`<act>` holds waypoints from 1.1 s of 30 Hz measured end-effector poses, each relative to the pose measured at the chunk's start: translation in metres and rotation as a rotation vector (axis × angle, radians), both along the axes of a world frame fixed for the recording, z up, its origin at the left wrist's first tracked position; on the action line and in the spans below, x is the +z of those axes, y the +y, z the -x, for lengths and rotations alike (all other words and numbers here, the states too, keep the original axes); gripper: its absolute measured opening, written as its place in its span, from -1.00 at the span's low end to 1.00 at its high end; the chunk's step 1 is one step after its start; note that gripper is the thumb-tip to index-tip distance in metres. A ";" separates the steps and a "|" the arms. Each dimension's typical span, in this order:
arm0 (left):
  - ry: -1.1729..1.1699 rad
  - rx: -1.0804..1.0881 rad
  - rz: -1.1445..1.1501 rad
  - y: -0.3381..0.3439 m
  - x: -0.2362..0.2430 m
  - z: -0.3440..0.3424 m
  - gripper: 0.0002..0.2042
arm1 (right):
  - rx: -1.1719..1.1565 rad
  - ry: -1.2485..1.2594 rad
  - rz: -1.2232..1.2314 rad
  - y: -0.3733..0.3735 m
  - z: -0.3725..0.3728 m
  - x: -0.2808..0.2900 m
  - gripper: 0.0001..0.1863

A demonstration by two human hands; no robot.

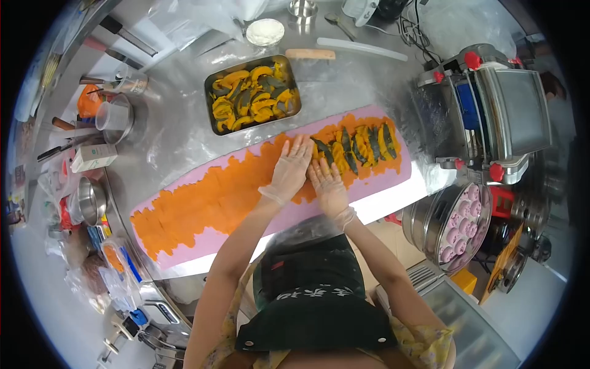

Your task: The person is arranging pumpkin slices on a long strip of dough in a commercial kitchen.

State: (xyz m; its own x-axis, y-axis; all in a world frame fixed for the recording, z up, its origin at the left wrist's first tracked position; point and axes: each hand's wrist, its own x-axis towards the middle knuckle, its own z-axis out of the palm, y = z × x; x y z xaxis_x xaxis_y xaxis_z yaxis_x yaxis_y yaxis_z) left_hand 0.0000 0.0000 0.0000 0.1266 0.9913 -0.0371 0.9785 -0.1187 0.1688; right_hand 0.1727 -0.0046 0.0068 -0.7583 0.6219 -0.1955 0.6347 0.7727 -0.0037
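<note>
A long pink dough sheet (203,251) lies slantwise across the steel table, coated with a ragged layer of orange paste (215,194). Cooked pumpkin slices with dark green skin (359,149) cover its right part in a packed row. My left hand (290,169), in a thin see-through glove, rests with fingers stretched at the left end of that row. Beside it my right hand (330,186), gloved too, has its fingers extended against the row's near left corner. Neither hand appears to grip anything. Beyond the sheet stands a rectangular metal tray (208,101) full of more pumpkin slices.
A dough roller machine (513,111) stands at the right, above a round steamer (424,215) holding pink shaped buns (461,227). A bowl of white powder (265,32), a wooden stick (310,54) and a white rod (362,48) lie far back. Bowls and knives crowd the left.
</note>
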 end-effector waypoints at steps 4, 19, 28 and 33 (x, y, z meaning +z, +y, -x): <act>-0.026 -0.133 0.024 -0.001 -0.011 -0.012 -0.39 | -0.097 0.126 0.059 -0.006 -0.025 -0.007 -0.37; 0.043 -0.019 0.132 -0.053 0.002 -0.035 -0.46 | 0.154 0.056 0.218 0.017 -0.026 -0.001 -0.37; -0.586 0.163 0.093 -0.023 0.030 -0.016 -0.60 | 0.000 0.441 0.015 0.071 0.019 0.030 -0.51; -0.436 0.484 -0.479 0.041 0.030 0.108 -0.75 | -0.026 0.843 0.112 0.143 0.126 0.044 -0.50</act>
State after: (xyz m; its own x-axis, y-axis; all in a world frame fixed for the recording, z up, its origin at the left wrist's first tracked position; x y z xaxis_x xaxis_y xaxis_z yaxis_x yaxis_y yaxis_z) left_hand -0.1079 0.0407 0.0303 -0.4157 0.8354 0.3596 0.7977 0.1450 0.5853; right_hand 0.0467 0.1388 0.0507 -0.6636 0.6520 0.3667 0.4035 0.7248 -0.5585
